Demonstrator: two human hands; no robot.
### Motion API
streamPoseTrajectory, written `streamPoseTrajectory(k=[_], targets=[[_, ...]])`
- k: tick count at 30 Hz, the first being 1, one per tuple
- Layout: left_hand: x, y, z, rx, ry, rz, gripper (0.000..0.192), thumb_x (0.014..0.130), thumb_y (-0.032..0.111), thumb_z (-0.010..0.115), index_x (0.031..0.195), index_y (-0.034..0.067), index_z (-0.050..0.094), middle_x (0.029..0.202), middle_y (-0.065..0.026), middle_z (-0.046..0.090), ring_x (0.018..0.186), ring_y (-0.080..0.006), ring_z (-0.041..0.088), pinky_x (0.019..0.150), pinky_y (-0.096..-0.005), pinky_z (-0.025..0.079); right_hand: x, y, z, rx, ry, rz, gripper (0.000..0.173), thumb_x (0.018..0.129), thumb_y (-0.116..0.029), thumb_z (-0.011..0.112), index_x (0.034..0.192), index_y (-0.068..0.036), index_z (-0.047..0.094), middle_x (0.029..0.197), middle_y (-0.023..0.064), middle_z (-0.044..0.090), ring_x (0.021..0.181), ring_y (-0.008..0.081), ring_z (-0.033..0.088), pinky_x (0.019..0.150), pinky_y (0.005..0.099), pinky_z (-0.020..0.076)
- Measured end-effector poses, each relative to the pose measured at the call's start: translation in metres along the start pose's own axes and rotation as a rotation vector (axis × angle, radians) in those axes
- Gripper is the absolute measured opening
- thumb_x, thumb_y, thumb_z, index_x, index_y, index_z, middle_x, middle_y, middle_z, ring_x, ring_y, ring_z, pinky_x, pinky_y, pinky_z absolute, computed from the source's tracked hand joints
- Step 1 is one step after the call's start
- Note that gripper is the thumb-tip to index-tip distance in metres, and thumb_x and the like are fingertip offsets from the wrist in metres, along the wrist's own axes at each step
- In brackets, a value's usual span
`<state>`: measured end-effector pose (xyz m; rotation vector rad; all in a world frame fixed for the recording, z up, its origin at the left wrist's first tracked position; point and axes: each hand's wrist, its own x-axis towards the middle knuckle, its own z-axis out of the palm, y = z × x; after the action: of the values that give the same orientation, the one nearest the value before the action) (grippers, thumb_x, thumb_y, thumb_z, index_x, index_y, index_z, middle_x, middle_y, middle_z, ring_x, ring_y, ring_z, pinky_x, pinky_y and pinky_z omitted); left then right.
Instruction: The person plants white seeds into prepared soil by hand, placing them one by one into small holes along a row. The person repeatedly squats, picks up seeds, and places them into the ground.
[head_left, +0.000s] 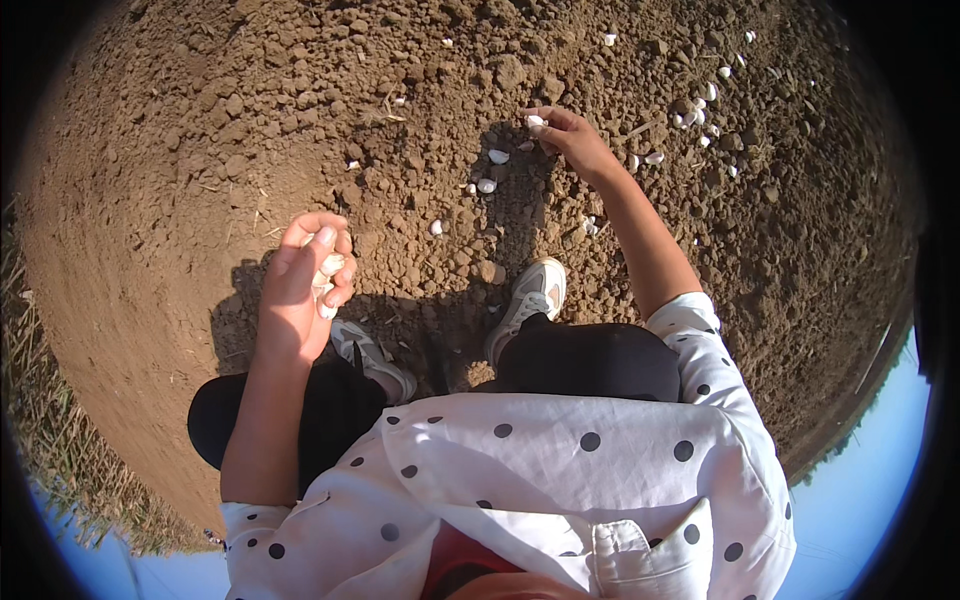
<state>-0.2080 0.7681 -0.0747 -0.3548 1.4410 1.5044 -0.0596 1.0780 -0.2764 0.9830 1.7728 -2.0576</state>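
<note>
Several white garlic cloves (330, 264) rest in my left hand (304, 281), its fingers curled around them above the soil. My right hand (568, 139) reaches farther out over the ground and pinches a single garlic clove (535, 121) between thumb and fingers. Just left of that hand, a loose clove (498, 157) lies on the soil, with another clove (487, 185) a little nearer to me. A cluster of cloves (697, 114) is scattered to the right of my right hand. Some fingertips of the right hand are hard to make out.
Crumbly brown soil (187, 150) with clods surrounds me. My right shoe (531, 294) and left shoe (369, 356) stand on it close to the cloves. Single cloves (436, 227) lie about. Dry straw-like plants (67, 442) border the field at the left.
</note>
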Motion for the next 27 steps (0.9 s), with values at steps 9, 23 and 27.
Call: streamPoseTrajectory(k=[9, 23, 27], targets=[[-0.026, 0.008, 0.001, -0.066, -0.098, 0.098, 0.016, 0.094, 0.014, 0.05, 0.106, 0.003, 0.052, 0.085, -0.0049, 0.051, 0.064, -0.0085, 0.048, 0.043, -0.0165, 0.033, -0.005, 0.003, 0.0, 0.092, -0.049, 0.008, 0.026, 0.093, -0.02, 0.056, 0.116, -0.006, 0.06, 0.09, 0.0015, 0.061, 0.08, 0.01, 0.056, 0.078, 0.0249, 0.0481], [-0.036, 0.003, 0.002, -0.071, -0.107, 0.131, 0.016, 0.095, 0.015, 0.051, 0.107, 0.003, 0.053, 0.086, -0.0058, 0.052, 0.063, -0.0088, 0.049, 0.042, -0.0158, 0.033, -0.006, 0.011, 0.001, 0.12, -0.138, -0.093, 0.021, 0.092, -0.009, 0.056, 0.113, -0.01, 0.057, 0.092, 0.0008, 0.061, 0.08, 0.0091, 0.054, 0.073, 0.0256, 0.0456], [-0.036, 0.003, 0.003, -0.08, -0.116, 0.139, 0.016, 0.095, 0.014, 0.051, 0.106, 0.003, 0.053, 0.086, -0.0056, 0.052, 0.063, -0.0088, 0.049, 0.042, -0.0159, 0.032, -0.014, 0.013, 0.021, -0.406, -0.157, -0.039, 0.021, 0.091, -0.015, 0.059, 0.111, -0.008, 0.059, 0.09, 0.0038, 0.063, 0.08, 0.0133, 0.057, 0.075, 0.0314, 0.0483]])
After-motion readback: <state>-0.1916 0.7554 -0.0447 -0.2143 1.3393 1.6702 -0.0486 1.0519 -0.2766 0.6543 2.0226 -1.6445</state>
